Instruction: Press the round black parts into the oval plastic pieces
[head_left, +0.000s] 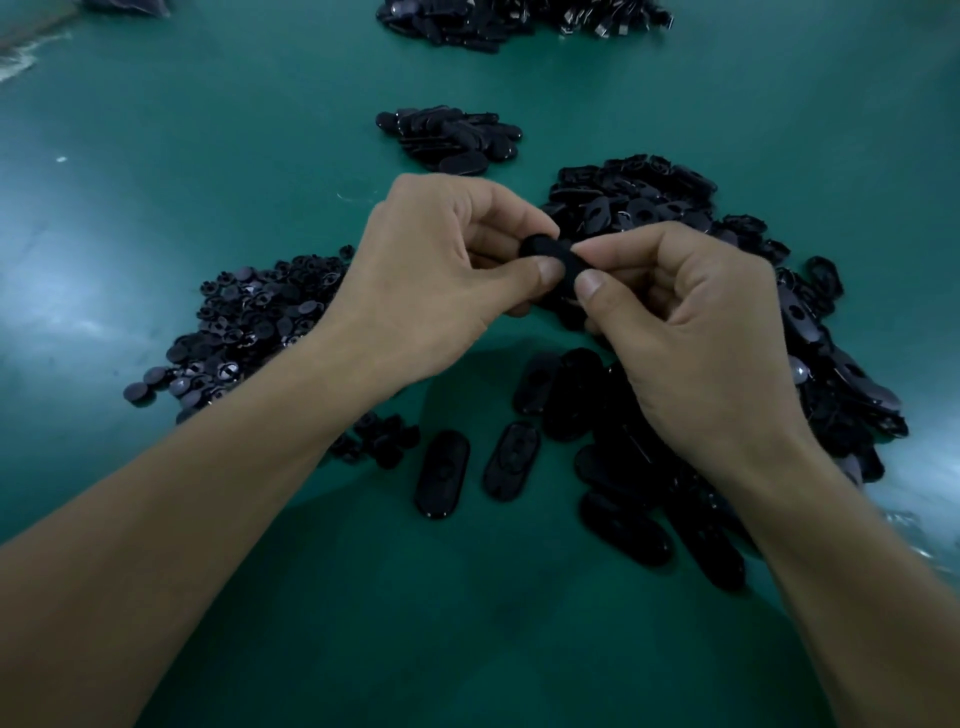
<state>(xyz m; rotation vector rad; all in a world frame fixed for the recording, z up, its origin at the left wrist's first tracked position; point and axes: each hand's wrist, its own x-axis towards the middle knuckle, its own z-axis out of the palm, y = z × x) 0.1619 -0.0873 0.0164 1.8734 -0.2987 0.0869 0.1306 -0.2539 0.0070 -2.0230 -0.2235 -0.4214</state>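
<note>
- Your left hand (441, 280) and right hand (701, 338) meet mid-frame above the table (156, 182). Fingers are curled, and both thumbs and forefingers pinch one black piece (543, 252).
- Can't tell if a round part is seated in it.
- Heap of round parts (249, 322) at left of centre.
- Heap of ovals (639, 202) at right of centre, trailing down the right side.
- Loose ovals at lower centre.
- More dark heaps at upper centre and top edge.

Bare left hand (431, 280) and right hand (696, 332), bare forearms (208, 493), thumbnails (549, 270) trimmed short
</note>
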